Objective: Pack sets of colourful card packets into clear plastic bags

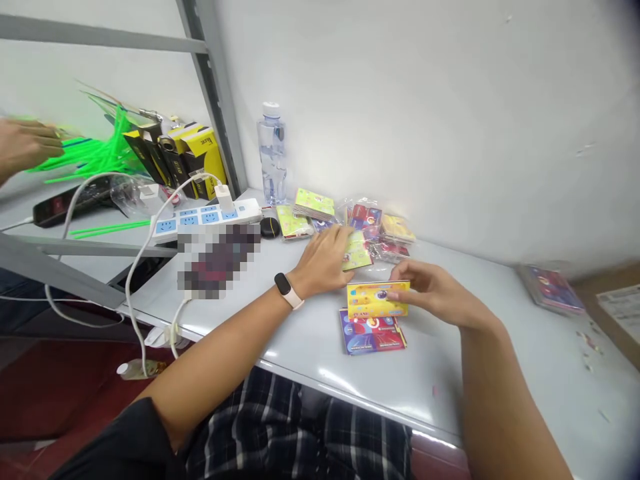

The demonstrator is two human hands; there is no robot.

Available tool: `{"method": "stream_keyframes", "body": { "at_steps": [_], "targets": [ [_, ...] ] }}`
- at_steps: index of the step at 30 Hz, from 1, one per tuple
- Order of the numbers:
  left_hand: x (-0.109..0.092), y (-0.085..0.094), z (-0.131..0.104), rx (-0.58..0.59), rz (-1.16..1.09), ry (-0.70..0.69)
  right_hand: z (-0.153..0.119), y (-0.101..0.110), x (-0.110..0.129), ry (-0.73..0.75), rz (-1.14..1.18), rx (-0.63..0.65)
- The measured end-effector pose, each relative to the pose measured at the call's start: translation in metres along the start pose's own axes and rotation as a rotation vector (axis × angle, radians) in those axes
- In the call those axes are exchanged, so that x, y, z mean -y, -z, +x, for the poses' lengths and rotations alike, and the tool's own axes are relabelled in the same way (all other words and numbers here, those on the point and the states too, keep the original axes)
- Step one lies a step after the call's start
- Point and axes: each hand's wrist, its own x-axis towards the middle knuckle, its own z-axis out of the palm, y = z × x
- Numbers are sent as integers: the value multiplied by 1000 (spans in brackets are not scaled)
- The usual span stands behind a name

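My left hand (324, 261), wearing a wrist band (289, 290), reaches over the pile at the wall side of the table. Its fingers are stretched out and the thumb is spread, with a yellow-green card pack (358, 253) beside them; whether they press on it is hard to see. In my right hand (431, 292), a yellow printed card pack (373, 308) is pinched at its right end and tilted up. Directly below it, a purple-and-red card pack (374, 335) lies on the table, its far edge covered by the yellow one.
Behind my hands lie green card packs (314, 203) and bagged red-blue packs (366, 219). A water bottle (273, 157), black mouse (271, 228) and power strip (200, 220) stand left. Another stack (553, 288) sits by a cardboard box (613, 300). Another person's hand (25, 148) is far left.
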Motion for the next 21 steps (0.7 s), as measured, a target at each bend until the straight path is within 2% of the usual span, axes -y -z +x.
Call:
{"method": "stream_keyframes", "body": {
  "at_steps": [5, 11, 14, 17, 21],
  "targets": [
    [-2, -1, -1, -14, 46, -5, 1, 3, -9, 115, 202, -301],
    [-4, -2, -2, -3, 126, -1, 13, 6, -19, 280, 389, -766],
    [-4, -2, -2, 1, 135, 6, 16, 4, -18, 315, 387, -985],
    [-4, -2, -1, -6, 127, 10, 17, 0, -17, 308, 305, -1060],
    [-4, -3, -1, -24, 116, 1, 16, -7, -16, 294, 171, -1033]
  ]
}}
